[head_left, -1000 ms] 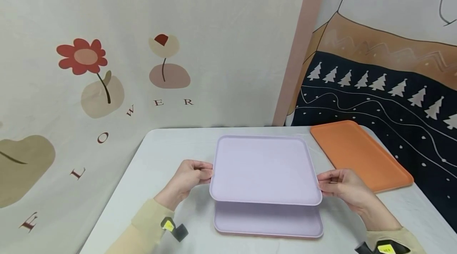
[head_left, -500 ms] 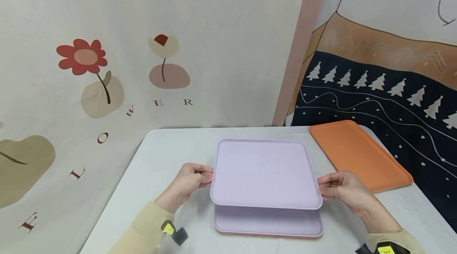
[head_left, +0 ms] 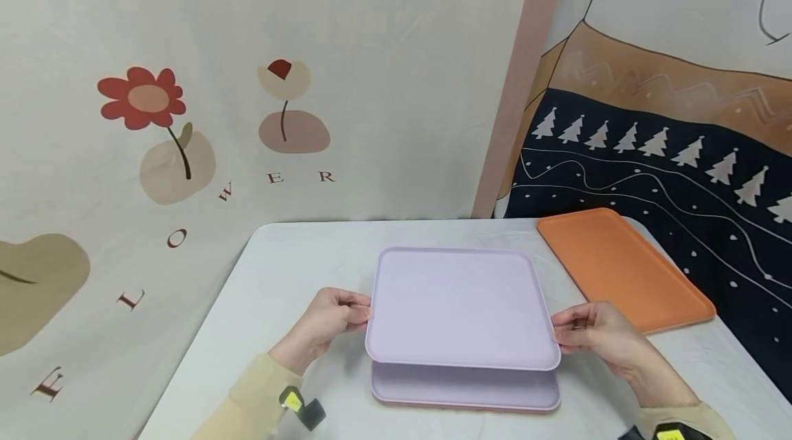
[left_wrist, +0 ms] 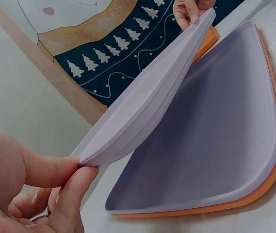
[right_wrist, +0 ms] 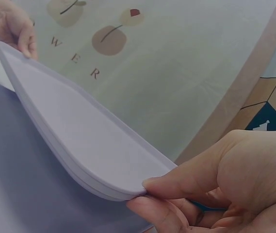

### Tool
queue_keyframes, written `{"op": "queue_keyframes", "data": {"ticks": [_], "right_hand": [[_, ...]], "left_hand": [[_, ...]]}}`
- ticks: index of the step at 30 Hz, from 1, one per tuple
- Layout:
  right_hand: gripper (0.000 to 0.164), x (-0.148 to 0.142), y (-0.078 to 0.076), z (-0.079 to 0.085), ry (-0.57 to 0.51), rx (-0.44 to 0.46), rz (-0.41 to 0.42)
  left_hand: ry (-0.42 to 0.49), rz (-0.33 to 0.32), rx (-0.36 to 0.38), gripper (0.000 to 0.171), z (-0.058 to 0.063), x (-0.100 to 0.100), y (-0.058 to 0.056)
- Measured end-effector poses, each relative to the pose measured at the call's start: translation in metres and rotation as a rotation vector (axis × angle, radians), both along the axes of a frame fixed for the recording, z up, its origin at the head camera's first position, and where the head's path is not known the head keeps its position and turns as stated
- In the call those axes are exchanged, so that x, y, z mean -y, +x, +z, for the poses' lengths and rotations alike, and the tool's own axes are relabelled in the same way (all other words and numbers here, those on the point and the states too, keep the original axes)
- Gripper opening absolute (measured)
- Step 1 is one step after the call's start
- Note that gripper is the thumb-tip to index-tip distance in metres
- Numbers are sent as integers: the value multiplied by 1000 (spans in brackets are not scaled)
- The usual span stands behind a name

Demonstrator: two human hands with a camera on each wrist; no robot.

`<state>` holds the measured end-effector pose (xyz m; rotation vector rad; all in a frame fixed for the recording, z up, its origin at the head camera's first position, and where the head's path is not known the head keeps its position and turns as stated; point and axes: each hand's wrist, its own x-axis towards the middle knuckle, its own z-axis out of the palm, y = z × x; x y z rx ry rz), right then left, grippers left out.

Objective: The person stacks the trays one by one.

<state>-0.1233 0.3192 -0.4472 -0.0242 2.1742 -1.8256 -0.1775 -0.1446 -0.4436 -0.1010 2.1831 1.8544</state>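
The left hand (head_left: 329, 320) narrowly pinches the upper lilac tray (head_left: 463, 309) at nine o'clock, the right hand (head_left: 599, 335) likewise at three, above the lower lilac tray (head_left: 465, 386).

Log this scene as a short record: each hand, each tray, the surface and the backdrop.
Left hand: pinches the left edge of the lilac, rectangular, plastic-looking upper tray
Right hand: pinches the same tray's right edge
Upper tray: held over the lower tray, gap visible between them
Lower tray: lilac, rectangular, plastic-looking; stacked on an orange layer whose edge shows beneath
Separate tray: orange, rectangular, plastic-looking; at the person's right, set at an angle
Surface: white table
Backdrop: pale fabric-like sheet printed with flowers and letters
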Motion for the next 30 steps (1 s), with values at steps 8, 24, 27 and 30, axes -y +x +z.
{"op": "queue_keyframes", "data": {"ticks": [8, 24, 27, 30], "right_hand": [[23, -2, 1, -6, -2, 11, 22], [22, -5, 5, -14, -5, -5, 58], [20, -6, 5, -16, -3, -7, 59], [20, -6, 6, -17, -1, 2, 61]], "left_hand": [[-6, -11, 10, 19, -2, 0, 1], [0, -42, 28, 21, -12, 0, 6], [10, -53, 27, 22, -13, 1, 6], [24, -67, 29, 24, -13, 1, 7]]}}
